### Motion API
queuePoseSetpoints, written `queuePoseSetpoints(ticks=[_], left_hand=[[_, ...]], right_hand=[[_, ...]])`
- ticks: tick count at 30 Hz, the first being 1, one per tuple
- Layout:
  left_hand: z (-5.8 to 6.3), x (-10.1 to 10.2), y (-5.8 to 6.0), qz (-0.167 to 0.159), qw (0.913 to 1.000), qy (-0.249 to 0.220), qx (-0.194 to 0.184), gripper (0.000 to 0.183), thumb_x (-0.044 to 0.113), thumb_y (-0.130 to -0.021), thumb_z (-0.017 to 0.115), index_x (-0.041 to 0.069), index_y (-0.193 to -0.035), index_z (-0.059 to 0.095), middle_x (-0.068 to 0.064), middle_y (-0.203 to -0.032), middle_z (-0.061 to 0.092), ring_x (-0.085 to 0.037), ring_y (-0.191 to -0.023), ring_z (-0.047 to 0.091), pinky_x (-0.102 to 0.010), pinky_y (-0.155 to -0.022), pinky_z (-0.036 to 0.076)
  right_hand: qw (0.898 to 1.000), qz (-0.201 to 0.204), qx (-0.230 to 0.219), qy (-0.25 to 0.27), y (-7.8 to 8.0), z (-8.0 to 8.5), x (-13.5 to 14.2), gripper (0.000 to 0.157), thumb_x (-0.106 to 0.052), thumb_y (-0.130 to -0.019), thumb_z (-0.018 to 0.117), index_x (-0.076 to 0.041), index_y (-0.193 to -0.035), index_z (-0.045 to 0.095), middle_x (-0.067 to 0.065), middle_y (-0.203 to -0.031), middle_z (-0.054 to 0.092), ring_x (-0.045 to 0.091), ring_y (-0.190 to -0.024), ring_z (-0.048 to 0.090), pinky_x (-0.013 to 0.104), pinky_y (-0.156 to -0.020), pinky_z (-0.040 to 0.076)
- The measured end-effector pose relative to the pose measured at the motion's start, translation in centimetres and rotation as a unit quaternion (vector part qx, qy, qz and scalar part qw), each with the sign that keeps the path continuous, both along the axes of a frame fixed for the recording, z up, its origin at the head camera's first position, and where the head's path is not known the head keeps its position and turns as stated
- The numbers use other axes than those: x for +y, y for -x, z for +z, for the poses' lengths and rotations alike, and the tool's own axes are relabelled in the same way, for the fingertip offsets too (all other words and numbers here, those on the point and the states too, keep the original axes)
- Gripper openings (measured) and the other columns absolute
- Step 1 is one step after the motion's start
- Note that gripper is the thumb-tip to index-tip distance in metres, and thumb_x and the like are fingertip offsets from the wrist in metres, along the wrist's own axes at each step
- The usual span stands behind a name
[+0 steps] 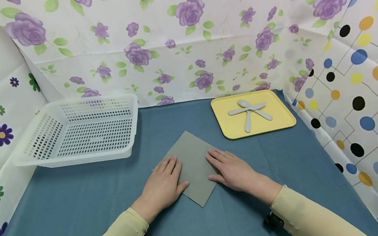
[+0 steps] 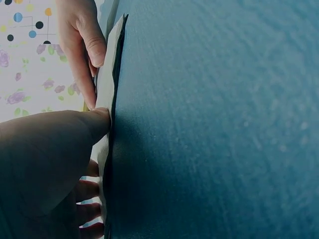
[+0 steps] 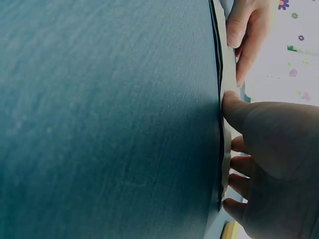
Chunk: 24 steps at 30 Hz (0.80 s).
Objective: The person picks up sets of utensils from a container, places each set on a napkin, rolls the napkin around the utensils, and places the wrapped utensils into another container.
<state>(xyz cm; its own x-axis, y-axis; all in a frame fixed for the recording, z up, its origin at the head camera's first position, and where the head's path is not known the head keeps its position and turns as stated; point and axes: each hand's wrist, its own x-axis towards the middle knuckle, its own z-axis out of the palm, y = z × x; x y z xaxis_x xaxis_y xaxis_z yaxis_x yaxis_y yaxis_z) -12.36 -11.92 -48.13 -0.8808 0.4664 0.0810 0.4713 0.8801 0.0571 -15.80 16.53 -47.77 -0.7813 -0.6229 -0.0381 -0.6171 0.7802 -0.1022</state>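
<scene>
A grey folded napkin point(image 1: 195, 163) lies on the blue tablecloth with one corner toward me, like a diamond. My left hand point(image 1: 162, 183) rests flat over its left side, thumb on the lower left edge. Over the right side lies my right hand point(image 1: 231, 169), fingers extended and thumb pointing inward. Both side corners are partly hidden under the hands. In the left wrist view the napkin point(image 2: 107, 99) shows edge-on as a thin, slightly wavy layered strip, the left thumb point(image 2: 99, 122) on it. The right wrist view shows the right thumb point(image 3: 232, 104) at the napkin's near edge.
A white perforated plastic basket point(image 1: 131, 138) stands at the back left. At the back right a yellow tray point(image 1: 278, 122) holds a spoon point(image 1: 260, 114) and other grey cutlery, crossed over one another. Patterned sheets point(image 1: 170, 70) hang behind and at both sides.
</scene>
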Motion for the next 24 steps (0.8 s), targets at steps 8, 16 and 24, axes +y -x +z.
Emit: queuePoseSetpoints(ticks=[8,16,24], left_hand=[[0.1,-0.1,0.1,0.003,1.0,-0.002,-0.005,0.074,0.051,-0.109,0.068,0.0,-0.16,0.055,-0.024,-0.165,0.051,-0.043,-0.155,0.045,-0.06,-0.125,0.04],[0.1,-0.2,0.1,0.0,1.0,-0.002,-0.007,0.073,0.051,-0.11,0.067,0.0,-0.16,0.055,-0.024,-0.165,0.051,-0.043,-0.155,0.045,-0.06,-0.125,0.04],[0.1,-0.1,0.0,-0.006,0.9999,-0.01,-0.007,0.072,0.049,-0.11,0.069,-0.001,-0.159,0.056,-0.025,-0.164,0.051,-0.045,-0.154,0.046,-0.06,-0.125,0.041]], right_hand=[[0.999,0.01,0.036,0.013,0.8,-0.2,0.4,0.078,-0.051,-0.11,0.066,-0.002,-0.166,0.047,0.02,-0.172,0.044,0.039,-0.16,0.039,0.057,-0.13,0.035],[0.997,-0.002,0.075,0.033,1.8,0.6,1.2,0.078,-0.049,-0.108,0.07,0.001,-0.165,0.049,0.021,-0.171,0.044,0.041,-0.16,0.039,0.058,-0.13,0.034],[0.994,-0.025,0.094,0.042,3.0,1.2,2.3,0.077,-0.044,-0.109,0.07,0.002,-0.166,0.046,0.023,-0.171,0.043,0.043,-0.16,0.037,0.059,-0.13,0.033]])
